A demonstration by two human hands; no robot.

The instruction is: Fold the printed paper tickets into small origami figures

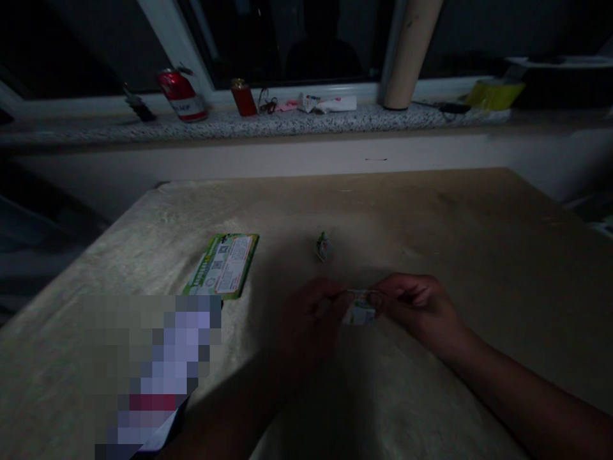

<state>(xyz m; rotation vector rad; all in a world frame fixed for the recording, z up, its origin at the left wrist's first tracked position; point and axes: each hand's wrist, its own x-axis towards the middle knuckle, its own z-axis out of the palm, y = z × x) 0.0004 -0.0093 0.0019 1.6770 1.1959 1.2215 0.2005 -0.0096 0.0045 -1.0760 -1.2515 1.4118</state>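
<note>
A small printed packet (363,313), pale with green patches, is stretched between my two hands above the table. My left hand (313,313) pinches its left upper corner between thumb and finger. On the other side, my right hand (416,300) grips the right upper corner in the same way. Just beyond my hands lies a small crumpled green and white piece (324,247), possibly a wrapper; its kind is unclear in the dim light. To the left is a flat green printed card or pack (223,265) with white text panels.
A pixelated, screen-like flat object (167,370) lies at the table's (431,211) left front. Along the granite windowsill (345,121) stand a red can (182,96), a red lighter-like object (244,97), crumpled paper (328,103), a cardboard tube (412,54) and a yellow item (495,94).
</note>
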